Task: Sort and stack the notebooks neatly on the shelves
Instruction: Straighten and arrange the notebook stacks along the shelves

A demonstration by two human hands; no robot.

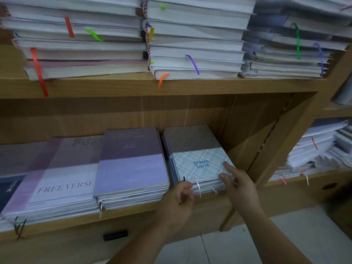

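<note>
A short stack of plaid notebooks, topped by one marked "Dream Land" [198, 159], lies at the right end of the lower wooden shelf [133, 212]. My right hand [238, 181] grips the stack's front right corner, one finger lying on the cover and the thumb against the page edges. My left hand [179, 199] has its fingers curled against the stack's front left edge, beside a white ribbon marker. Left of it sit a purple notebook stack [131, 164] and a "FREE VERSE" stack [62, 180].
The upper shelf [171, 85] carries three tall stacks of notebooks with coloured ribbon markers hanging over its edge. A wooden side panel [266, 141] bounds the bay right of the plaid stack. Another shelf unit to the right holds messy notebooks [314, 149]. Tiled floor lies below.
</note>
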